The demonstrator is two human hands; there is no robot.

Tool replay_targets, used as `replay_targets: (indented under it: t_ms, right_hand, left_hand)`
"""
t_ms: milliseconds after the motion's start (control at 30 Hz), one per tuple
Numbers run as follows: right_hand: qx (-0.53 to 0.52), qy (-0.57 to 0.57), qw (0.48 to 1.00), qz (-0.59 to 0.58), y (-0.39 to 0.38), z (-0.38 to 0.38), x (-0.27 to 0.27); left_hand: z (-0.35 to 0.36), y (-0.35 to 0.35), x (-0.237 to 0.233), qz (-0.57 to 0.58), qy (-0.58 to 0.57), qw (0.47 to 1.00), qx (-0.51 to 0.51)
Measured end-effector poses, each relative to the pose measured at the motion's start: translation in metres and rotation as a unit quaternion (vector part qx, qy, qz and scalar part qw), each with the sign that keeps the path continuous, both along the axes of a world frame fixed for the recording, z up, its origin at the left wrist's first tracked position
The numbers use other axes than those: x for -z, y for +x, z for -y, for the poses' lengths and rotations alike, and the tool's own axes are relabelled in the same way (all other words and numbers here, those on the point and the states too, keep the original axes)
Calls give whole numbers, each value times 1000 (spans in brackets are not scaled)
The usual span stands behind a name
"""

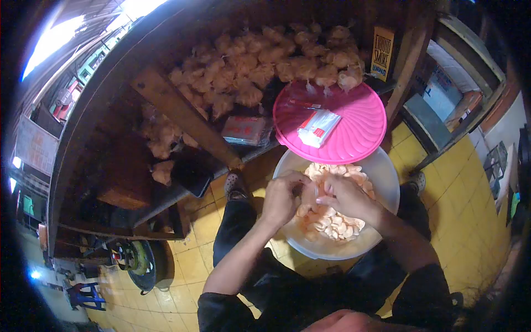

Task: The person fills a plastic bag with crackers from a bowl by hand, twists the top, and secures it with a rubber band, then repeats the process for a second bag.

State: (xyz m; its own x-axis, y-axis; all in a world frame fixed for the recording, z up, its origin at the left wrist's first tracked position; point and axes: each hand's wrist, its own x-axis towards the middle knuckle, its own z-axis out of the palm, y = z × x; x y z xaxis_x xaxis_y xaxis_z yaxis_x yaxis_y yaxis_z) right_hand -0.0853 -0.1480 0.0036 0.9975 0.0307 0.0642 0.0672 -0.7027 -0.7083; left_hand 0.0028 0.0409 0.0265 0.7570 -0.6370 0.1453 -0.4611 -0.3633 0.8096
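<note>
In the head view, the left hand has its fingers bent and bunched, pinching a small clear plastic bag of pale orange chips above a wide round whitish plastic tub. The right hand curls its fingers at the bag's other side; whether they pinch it, I cannot tell. Loose pale oval chips lie in the tub, beside a round pink ribbed plastic lid bearing white plastic packets

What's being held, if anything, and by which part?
The left hand and right hand seem to pinch a bag, probably near its top; exact spot hidden.
</note>
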Motion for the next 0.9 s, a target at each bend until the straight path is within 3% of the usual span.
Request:
replay_targets:
  t_ms: [33, 100, 167, 233, 267, 400, 467, 500, 567, 633, 667, 700, 767, 800, 867, 900]
  right_hand:
    - [-52, -35, 989, -134, -2, 3, 4]
    - [-197, -110, 942, -248, -8, -6, 25]
    - [-188, -52, 957, -213, -46, -13, 94]
    - [-213, -62, 940, -260, -51, -27, 100]
    - [-238, -75, 920, -302, -50, -32, 102]
    - [-287, -150, 876, -359, -35, -40, 64]
    - [-189, -14, 896, -401, -34, -40, 37]
    - [-190, -12, 896, -401, -30, -38, 35]
    - [-232, -69, 934, -264, -19, -30, 32]
    - [-249, 67, 957, -136, -4, -10, 22]
    - [-193, 150, 966, -85, -5, 1, 4]
    - [-149, 158, 959, -180, 2, 8, -14]
    - [-76, 377, 914, -131, 5, 16, -19]
    - [-74, 377, 914, -131, 7, 20, -19]
    - [-63, 604, 774, -179, 9, 25, -15]
    - [-61, 604, 774, -178, 6, 22, -25]
  left_hand:
    - [-3, 4, -2, -1, 2, 1000, 2]
    - [-8, 7, -5, 45, -43, 998, -12]
    - [-9, 9, -8, 65, -19, 998, -8]
    - [-9, 8, -8, 182, -25, 983, -9]
    - [-9, 11, -6, 181, -25, 983, -10]
    - [-11, 15, -5, 188, -16, 982, -21]
    - [-10, 16, -5, 161, -4, 986, -36]
    - [-9, 16, -3, 120, -21, 992, -44]
    - [-7, 15, -1, 79, -34, 995, -48]
    - [-4, 10, -6, 31, -40, 997, -55]
    - [-3, 8, -5, 30, -40, 997, -54]
    - [-2, 7, -3, 14, -19, 999, -44]
    - [2, 3, -2, -3, 2, 999, -33]
    - [4, 0, -5, -100, -5, 995, -19]
    - [6, -4, -5, -245, -28, 969, 18]
    - [7, -4, 0, -246, -27, 969, 20]
